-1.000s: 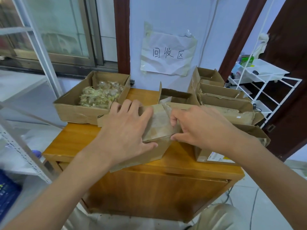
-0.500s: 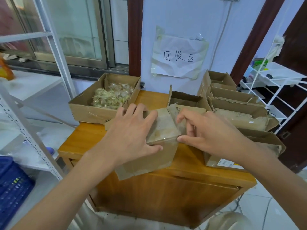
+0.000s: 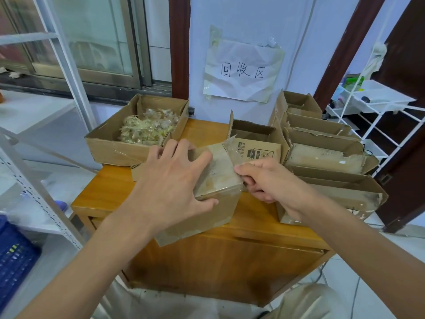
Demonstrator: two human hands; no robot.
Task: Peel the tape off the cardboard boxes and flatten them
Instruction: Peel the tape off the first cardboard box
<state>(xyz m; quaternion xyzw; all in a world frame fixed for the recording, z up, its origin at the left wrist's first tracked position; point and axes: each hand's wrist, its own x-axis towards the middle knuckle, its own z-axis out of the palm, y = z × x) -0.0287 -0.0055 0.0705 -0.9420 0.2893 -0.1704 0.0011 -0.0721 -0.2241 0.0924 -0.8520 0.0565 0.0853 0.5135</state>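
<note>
A small cardboard box (image 3: pixel 213 194) sits at the near edge of a wooden cabinet (image 3: pixel 110 192), tilted with one corner toward the viewer and its lower edge overhanging the cabinet front. The left hand (image 3: pixel 170 185) lies spread over the box's top left side, fingers reaching across the upper face and the thumb hooked round the near top edge, so it grips the box from above. The right hand (image 3: pixel 266 180) is just beside the box's right corner, its fingers curled and its thumb and forefinger pinching the edge of a strip of clear tape (image 3: pixel 232 150) that stands up from the top of the box toward the back. Behind the box, an open printed carton (image 3: pixel 255 143) stands against the wall. To the left of it an open shallow box (image 3: pixel 119 143) holds a heap of crumpled used tape (image 3: pixel 147 130). On the right, several opened boxes (image 3: pixel 322 153) lie stacked one behind another. A paper sign (image 3: pixel 243 70) with handwritten characters is taped to the wall above.
</note>
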